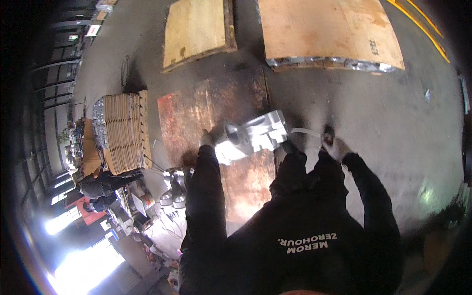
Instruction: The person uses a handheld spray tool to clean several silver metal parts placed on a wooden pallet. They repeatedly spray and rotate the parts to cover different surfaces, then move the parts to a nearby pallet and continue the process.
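Note:
A silver metal casting [263,132] with a round, flanged opening at its left lies in front of my feet, over a worn, reddish-brown board. My left hand [206,139] is at the casting's left end and appears to grip its edge; the fingers are small and partly hidden. My right hand [337,149] is closed, to the right of the casting and apart from it. A pale curved strip [306,131] runs from near the casting's right end to this hand, which seems to hold it. What kind of thing the strip is, I cannot make out. A dark shape is beside the right fingers.
The stained board [187,115] lies on the grey concrete floor [403,132]. Two wood-topped stacks [196,32] [329,32] stand ahead, the right one with metal parts beneath. To the left are stacked cardboard sheets [123,132], round metal parts [172,199] and a bending person [98,187].

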### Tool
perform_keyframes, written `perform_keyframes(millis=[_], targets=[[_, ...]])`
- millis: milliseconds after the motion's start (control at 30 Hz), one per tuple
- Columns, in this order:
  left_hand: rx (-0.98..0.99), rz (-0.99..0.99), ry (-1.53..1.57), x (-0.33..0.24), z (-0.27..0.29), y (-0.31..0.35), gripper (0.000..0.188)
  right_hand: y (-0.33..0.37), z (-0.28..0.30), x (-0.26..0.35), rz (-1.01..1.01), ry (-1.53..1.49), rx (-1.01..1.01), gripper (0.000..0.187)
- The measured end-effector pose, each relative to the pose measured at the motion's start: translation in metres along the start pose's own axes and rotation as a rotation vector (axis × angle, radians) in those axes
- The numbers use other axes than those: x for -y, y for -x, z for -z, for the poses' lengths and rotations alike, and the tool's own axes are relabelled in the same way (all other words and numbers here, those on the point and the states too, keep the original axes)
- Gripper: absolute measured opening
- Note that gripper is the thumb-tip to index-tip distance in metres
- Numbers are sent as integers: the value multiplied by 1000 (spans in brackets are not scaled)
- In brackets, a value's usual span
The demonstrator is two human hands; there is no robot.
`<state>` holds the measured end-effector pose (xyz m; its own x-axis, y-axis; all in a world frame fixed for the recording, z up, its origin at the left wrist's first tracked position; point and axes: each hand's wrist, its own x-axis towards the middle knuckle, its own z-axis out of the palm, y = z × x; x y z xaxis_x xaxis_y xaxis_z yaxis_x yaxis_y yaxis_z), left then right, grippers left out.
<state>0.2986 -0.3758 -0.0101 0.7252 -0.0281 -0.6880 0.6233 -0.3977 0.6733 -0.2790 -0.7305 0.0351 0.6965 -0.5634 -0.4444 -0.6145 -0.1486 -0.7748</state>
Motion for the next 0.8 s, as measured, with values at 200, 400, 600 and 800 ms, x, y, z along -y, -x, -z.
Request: perform_keyframes(millis=[200, 400, 600, 800], targets=[[-130, -412, -811, -9, -60, 24, 63, 87, 39, 42, -491, -483, -127, 32], [184, -772, -1122, -52, -127, 172, 36, 63, 36, 53, 486, 203, -418, 29], [230, -957, -1604, -11, 2, 151, 55, -12, 14, 214, 261, 574, -6, 37], [78, -353, -1027, 14, 83, 101, 58, -88, -89, 313, 517, 886, 43, 55]])
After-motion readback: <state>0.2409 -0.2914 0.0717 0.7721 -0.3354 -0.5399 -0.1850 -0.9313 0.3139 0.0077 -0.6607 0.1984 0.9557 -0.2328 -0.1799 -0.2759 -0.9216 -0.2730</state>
